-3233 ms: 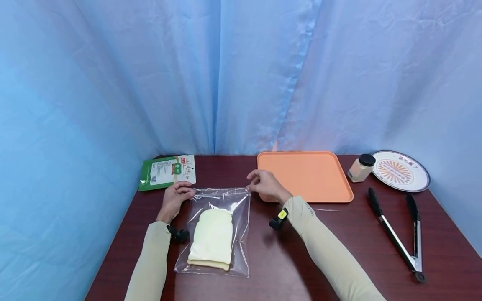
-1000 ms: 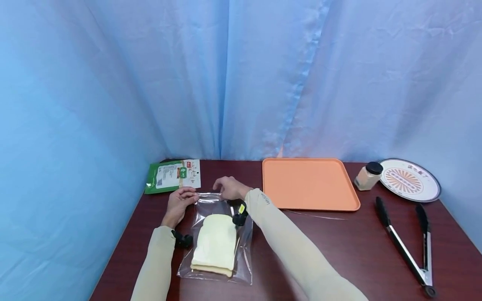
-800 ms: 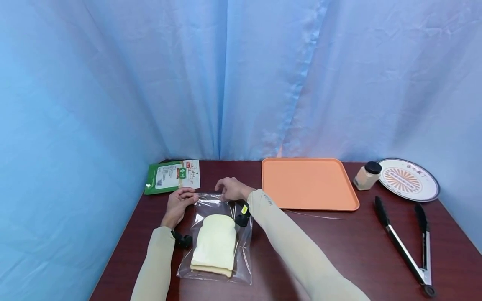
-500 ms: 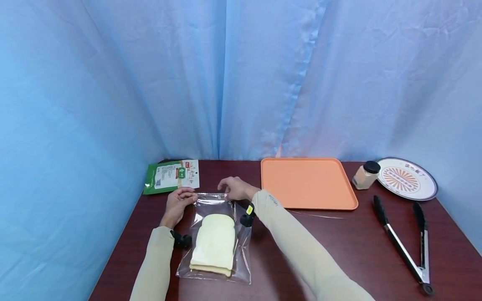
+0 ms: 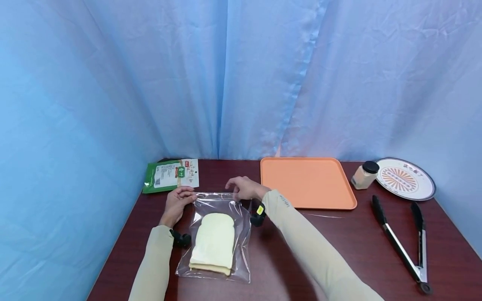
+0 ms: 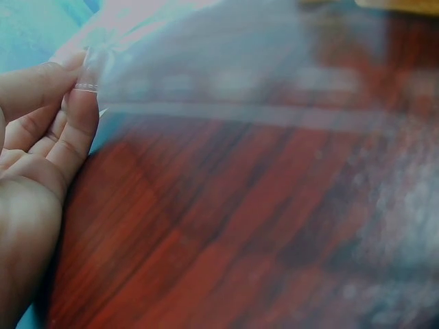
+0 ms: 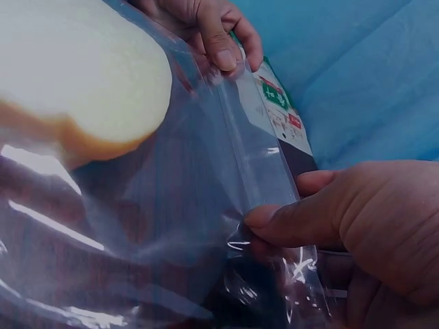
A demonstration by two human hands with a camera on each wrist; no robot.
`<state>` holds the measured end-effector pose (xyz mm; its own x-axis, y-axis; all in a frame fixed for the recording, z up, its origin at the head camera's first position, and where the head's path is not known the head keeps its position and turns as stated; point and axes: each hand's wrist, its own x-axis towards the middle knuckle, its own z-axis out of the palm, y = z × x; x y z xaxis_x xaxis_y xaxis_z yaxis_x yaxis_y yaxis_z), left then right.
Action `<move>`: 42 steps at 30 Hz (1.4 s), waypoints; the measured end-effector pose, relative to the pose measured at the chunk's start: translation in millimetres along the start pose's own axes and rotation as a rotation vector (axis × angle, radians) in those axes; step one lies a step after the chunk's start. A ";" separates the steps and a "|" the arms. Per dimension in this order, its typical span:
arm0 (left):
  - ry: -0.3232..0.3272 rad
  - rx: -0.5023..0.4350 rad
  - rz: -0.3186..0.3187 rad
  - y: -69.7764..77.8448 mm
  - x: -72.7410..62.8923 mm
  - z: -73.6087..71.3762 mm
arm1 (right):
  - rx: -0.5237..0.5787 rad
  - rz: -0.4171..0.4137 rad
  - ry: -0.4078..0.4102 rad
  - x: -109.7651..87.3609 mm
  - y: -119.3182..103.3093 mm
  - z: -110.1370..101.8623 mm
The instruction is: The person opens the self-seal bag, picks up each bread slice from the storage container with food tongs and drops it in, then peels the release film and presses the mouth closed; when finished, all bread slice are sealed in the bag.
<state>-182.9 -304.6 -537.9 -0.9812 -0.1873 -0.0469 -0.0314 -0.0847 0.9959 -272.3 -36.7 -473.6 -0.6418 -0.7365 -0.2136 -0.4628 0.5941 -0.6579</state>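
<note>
Slices of bread lie inside a clear zip bag on the table. My left hand pinches the bag's far left corner between thumb and fingers; the left wrist view shows the bag film stretching away from that hand. My right hand is at the bag's top edge, towards the right corner. From the right wrist view, its thumb presses on the seal strip of the bag, with the fingers of this hand partly hidden beneath. The bread shows behind the film.
Behind my left hand lies a green and white packet. An orange tray sits beyond my right forearm. Farther right are a black-lidded jar, a white patterned plate and tongs. Blue curtains border the table.
My right hand moved from the bag's right corner to nearer the left hand, then slid back rightward along the top edge. The left hand has kept its hold on the left corner.
</note>
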 end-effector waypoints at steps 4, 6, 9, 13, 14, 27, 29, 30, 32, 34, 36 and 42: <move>-0.015 -0.012 0.000 0.4 0.3 0.0 | -0.006 0.007 -0.001 -4.0 5.9 -2.8; -0.018 -0.016 0.006 -0.2 0.3 -0.3 | -0.010 0.008 0.003 -6.4 8.6 -4.3; -0.017 -0.016 0.013 -0.8 0.1 -0.4 | -0.002 0.010 0.010 -10.3 11.5 -7.0; -0.005 -0.004 0.011 -0.8 -0.1 -0.3 | 0.032 0.016 0.008 -15.9 14.6 -10.7; -0.002 0.001 0.009 -0.7 -0.1 -0.2 | 0.037 0.016 0.007 -17.2 15.4 -11.6; -0.008 0.017 -0.003 -0.5 0.6 -0.3 | 0.085 -0.003 0.035 -26.3 27.1 -16.0; -0.008 0.019 -0.007 -0.9 0.7 -0.5 | 0.118 -0.004 0.035 -27.7 27.8 -16.0; -0.009 0.021 -0.010 -0.9 0.7 -0.7 | 0.134 -0.004 0.036 -28.1 28.3 -15.9; -0.009 0.026 -0.013 -1.0 0.9 -0.7 | 0.165 -0.006 0.043 -29.0 29.3 -15.7; -0.009 0.039 -0.017 -1.0 1.4 -0.6 | 0.188 -0.007 0.055 -29.4 30.0 -15.2; -0.009 0.049 -0.018 -0.8 2.2 -0.3 | 0.190 -0.006 0.072 -29.5 31.0 -14.8; -0.013 0.054 -0.030 1.1 2.6 0.2 | 0.142 0.004 0.103 -29.6 33.2 -14.4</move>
<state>-185.5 -305.0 -536.9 -0.9820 -0.1725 -0.0765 -0.0712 -0.0368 0.9968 -277.5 9.5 -478.8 -0.7063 -0.6926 -0.1462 -0.3733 0.5399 -0.7544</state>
